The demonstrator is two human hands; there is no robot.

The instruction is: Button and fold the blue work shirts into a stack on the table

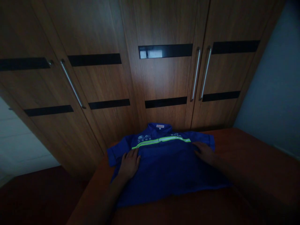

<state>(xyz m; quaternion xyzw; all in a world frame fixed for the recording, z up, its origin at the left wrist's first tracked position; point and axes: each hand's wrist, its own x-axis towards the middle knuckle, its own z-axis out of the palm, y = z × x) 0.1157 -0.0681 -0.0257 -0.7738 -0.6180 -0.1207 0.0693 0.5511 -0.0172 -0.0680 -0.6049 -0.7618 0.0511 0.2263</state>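
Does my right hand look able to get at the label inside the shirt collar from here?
Most likely yes: your right hand is at the shirt, near one end of the reflective stripe, and nothing but the shirt itself seems to lie between it and the collar label, which shows uncovered.

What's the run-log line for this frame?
left hand: on blue shirt, near one end of reflective stripe | right hand: on shirt, near stripe's other end | shirt: spread on brown surface, collar toward wardrobe
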